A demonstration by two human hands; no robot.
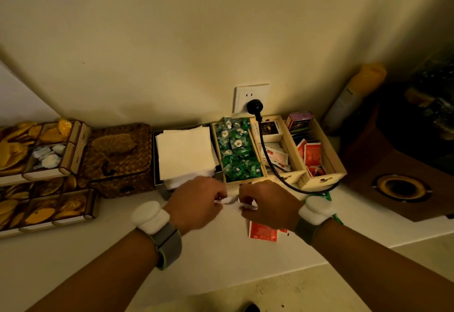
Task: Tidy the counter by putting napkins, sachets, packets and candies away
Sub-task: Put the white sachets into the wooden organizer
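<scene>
My left hand [196,201] and my right hand [266,203] meet over the white counter [196,257], each with fingers closed on small white wrapped packets [229,201] between them. A red sachet [262,232] lies flat on the counter under my right wrist. A green packet [325,196] peeks out behind that wrist. Just beyond the hands stands a grey box holding white napkins [184,154]. Right of it, a wooden organiser [341,171] holds green candies [237,152], white sachets [276,157] and red sachets [312,155].
A woven basket [120,159] sits left of the napkin box. Wooden trays with yellow packets [14,149] stand at the far left. A black cable [272,164] runs from the wall socket [250,98] across the organiser. A brown speaker [403,179] and a spray can [353,98] are on the right.
</scene>
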